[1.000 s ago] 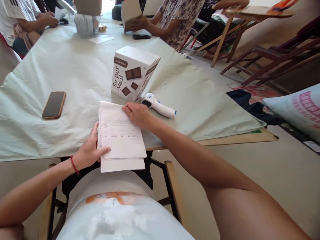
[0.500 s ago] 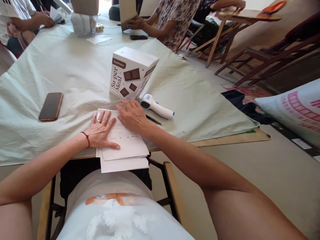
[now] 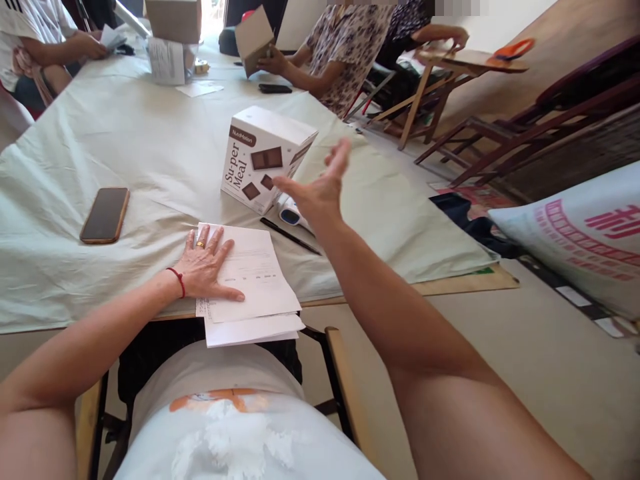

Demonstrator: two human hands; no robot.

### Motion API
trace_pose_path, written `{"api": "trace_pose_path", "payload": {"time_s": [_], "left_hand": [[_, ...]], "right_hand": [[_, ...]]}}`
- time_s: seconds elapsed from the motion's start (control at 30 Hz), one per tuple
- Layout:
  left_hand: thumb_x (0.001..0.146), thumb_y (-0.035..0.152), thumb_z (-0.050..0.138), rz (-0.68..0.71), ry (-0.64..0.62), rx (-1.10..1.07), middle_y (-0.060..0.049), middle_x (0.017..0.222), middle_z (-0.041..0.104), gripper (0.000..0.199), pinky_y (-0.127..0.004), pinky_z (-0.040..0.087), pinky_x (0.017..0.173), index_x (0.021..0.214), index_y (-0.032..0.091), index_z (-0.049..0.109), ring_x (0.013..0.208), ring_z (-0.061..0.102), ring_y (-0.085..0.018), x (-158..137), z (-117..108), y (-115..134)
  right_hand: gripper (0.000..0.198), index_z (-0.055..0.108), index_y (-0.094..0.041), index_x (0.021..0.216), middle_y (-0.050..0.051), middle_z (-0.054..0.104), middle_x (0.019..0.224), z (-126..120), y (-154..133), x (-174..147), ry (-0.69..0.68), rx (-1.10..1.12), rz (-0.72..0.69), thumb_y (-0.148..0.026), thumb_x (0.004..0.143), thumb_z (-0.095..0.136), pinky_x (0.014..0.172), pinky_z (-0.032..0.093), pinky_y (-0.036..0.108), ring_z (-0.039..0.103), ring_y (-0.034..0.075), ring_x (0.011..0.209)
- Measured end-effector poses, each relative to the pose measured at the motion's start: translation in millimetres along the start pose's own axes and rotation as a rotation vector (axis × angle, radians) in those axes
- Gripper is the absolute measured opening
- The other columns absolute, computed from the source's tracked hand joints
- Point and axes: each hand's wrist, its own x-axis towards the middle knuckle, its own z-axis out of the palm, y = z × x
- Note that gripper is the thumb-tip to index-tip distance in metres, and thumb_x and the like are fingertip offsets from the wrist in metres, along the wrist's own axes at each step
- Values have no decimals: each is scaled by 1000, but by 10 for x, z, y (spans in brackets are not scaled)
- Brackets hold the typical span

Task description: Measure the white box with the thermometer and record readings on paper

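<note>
My left hand point(image 3: 210, 268) lies flat with spread fingers on several folded papers point(image 3: 255, 290), which overhang the table's front edge. My right hand point(image 3: 320, 187) is raised, thumb and fingers apart, holding nothing. It hovers by the right side of a white and brown "Su-per Meal" box point(image 3: 237, 157) that stands on the tablecloth. Partly hidden behind this hand is a white infrared thermometer point(image 3: 291, 212) with a small screen. A black pen point(image 3: 290, 236) lies between the papers and the thermometer.
A smartphone point(image 3: 105, 215) lies to the left on the pale tablecloth point(image 3: 165, 153). At the far side, one person holds a cardboard box point(image 3: 255, 40) and another holds papers point(image 3: 113, 39). A plastic tub point(image 3: 167, 61) stands between them. On the right are a printed sack point(image 3: 590, 233) and wooden chairs point(image 3: 530, 127).
My right hand has lifted off the papers and moved right and forward, over the thermometer. The pen shows more fully. My left hand stays on the papers. The far person's cardboard box has tilted.
</note>
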Motion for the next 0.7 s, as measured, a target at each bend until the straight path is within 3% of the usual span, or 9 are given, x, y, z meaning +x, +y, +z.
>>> {"api": "trace_pose_path", "payload": {"time_s": [0.07,0.17,0.23,0.4,0.5,0.7], "left_hand": [[66,90,60,-3,11,-5,-23,166,7,126,-68,1,120,159,12,25,152,-2,-49,-2,8,-6],[66,89,60,1,17,-13,-23,166,8,125,-68,2,120,158,13,26,152,-1,-49,-4,10,-9],[66,89,61,7,9,-21,-23,166,8,125,-68,2,120,158,13,26,152,-1,-50,-7,11,-2],[68,90,59,-9,31,18,-23,166,8,126,-69,2,120,159,11,24,152,-1,-50,-27,36,40],[69,90,58,-12,46,29,-23,166,9,125,-70,5,120,159,12,24,152,0,-50,-37,58,52],[68,89,61,-15,75,42,-23,166,11,123,-70,6,120,158,12,26,152,4,-50,-32,65,45]], "right_hand": [[111,11,-13,156,27,38,153,187,104,166,-149,43,47,-50,76,77,111,44,55,42,35,142],[89,30,-16,148,21,57,135,446,176,313,-237,197,59,-52,78,72,96,55,52,60,32,121],[84,40,-17,138,18,63,127,525,130,372,-282,340,23,-56,73,75,94,56,50,63,30,113],[79,54,-25,124,8,68,120,503,-195,385,-526,670,-162,-61,61,84,100,53,50,62,30,116],[79,58,-26,122,6,69,117,504,-311,298,-646,713,-189,-61,57,87,101,53,52,62,32,116],[74,65,-24,118,6,71,113,443,-199,215,-649,639,-169,-58,57,87,94,56,49,65,30,111]]}}
